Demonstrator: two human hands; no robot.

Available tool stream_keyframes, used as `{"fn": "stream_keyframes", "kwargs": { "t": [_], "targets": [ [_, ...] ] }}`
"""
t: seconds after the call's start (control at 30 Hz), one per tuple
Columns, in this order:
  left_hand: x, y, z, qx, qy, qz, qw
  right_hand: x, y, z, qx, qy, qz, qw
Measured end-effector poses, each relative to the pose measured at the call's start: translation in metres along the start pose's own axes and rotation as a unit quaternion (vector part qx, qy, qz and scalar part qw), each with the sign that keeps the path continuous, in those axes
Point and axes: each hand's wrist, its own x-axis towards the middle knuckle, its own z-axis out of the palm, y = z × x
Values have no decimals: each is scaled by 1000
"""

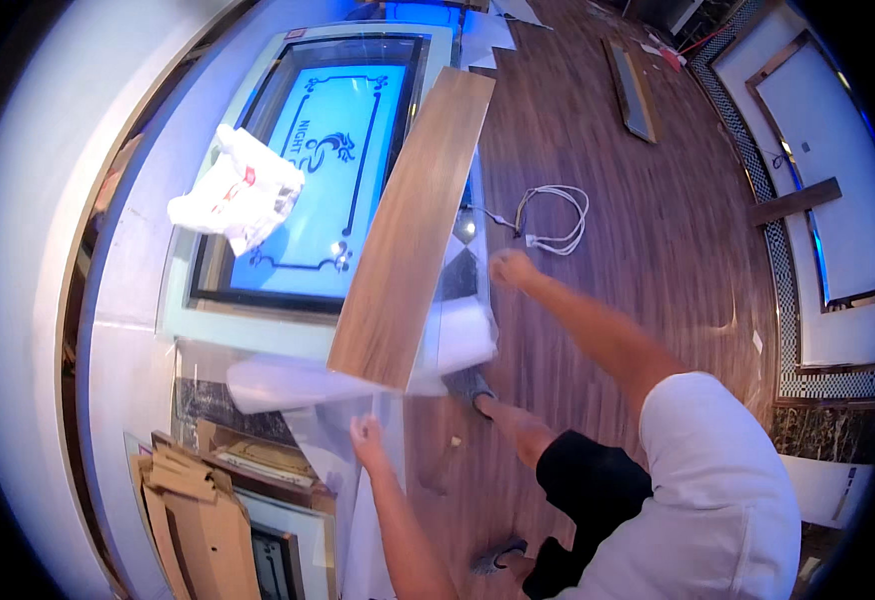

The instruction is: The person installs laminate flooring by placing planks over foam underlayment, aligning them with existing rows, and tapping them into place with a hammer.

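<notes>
A long brown wooden plank point(413, 230) lies slantwise over the right side of a glowing blue framed panel point(358, 110). Its near end rests over a sheet of clear-white plastic film point(278, 385). My left hand point(366, 438) is just below that end, beside the film, its fingers loosely apart with nothing seen in them. To the right of the plank, my right hand point(511, 271) is in the air near the panel's edge and the rolled film point(466, 333). Its fingers are curled in, and nothing shows in them.
A crumpled white plastic bag point(243, 190) sits on the panel. A coiled white cable point(558, 220) lies on the wood floor point(638, 230). Cardboard pieces point(193, 520) stand at the lower left. Another board point(630, 92) lies farther off; a framed white panel point(813, 150) is at right.
</notes>
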Motion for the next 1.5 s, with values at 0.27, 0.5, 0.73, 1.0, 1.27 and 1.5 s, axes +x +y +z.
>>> {"fn": "stream_keyframes", "kwargs": {
  "t": [0.27,0.5,0.73,1.0,1.27,1.5],
  "targets": [
    [95,49,73,-167,53,-141,974,186,-133,-2,334,102,261,900],
    [87,56,110,-132,87,-199,967,194,-87,-29,451,93,259,849],
    [60,90,95,-121,277,-155,941,129,-128,-43,505,17,240,829],
    [-107,96,62,-162,422,-4,892,-40,-119,-82,610,-37,206,764],
    [-351,94,-43,-234,405,192,863,-263,-202,-135,774,-127,257,564],
    [-557,10,-79,-111,553,306,767,-377,-224,-189,752,-378,169,513]
  ]
}}
